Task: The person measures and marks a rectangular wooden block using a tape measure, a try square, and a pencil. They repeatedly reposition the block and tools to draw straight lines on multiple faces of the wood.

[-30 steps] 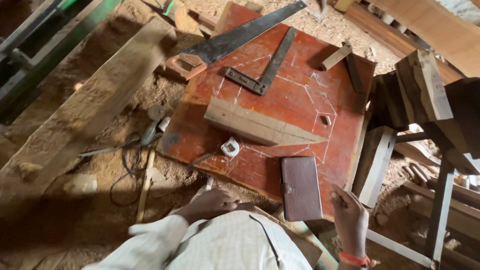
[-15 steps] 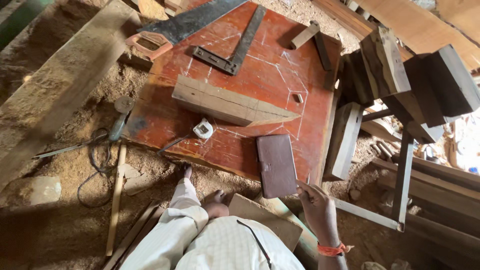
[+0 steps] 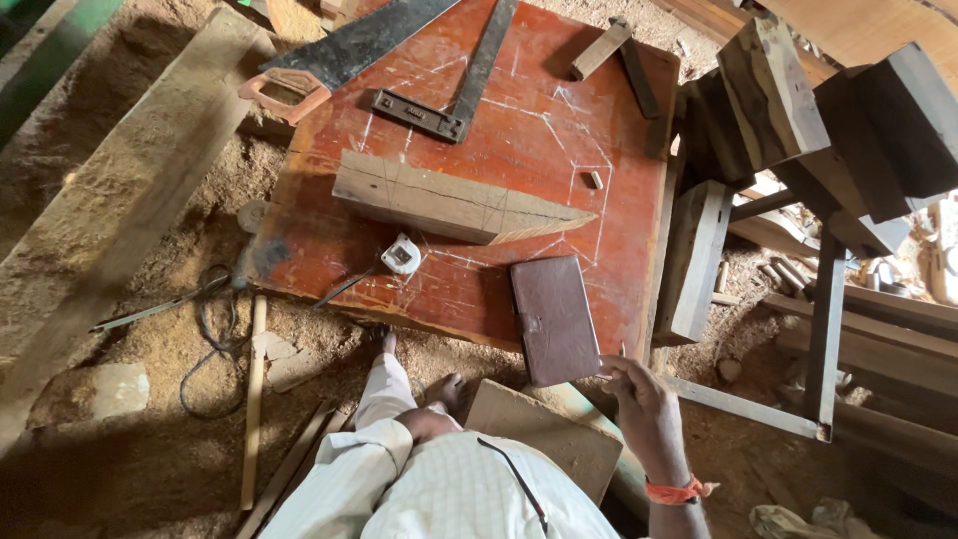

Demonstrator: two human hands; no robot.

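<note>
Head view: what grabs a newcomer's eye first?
The red board with chalk lines, filling the middle. On it lie a tapered wood piece at centre, a saw and square at the far edge, and a brown case near the right hand.

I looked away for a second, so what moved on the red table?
Only the right hand shifted, closer to the brown case, now at its near corner. The left hand dropped back toward the lap. Wedge board, tape measure, saw and square stayed put.
</note>
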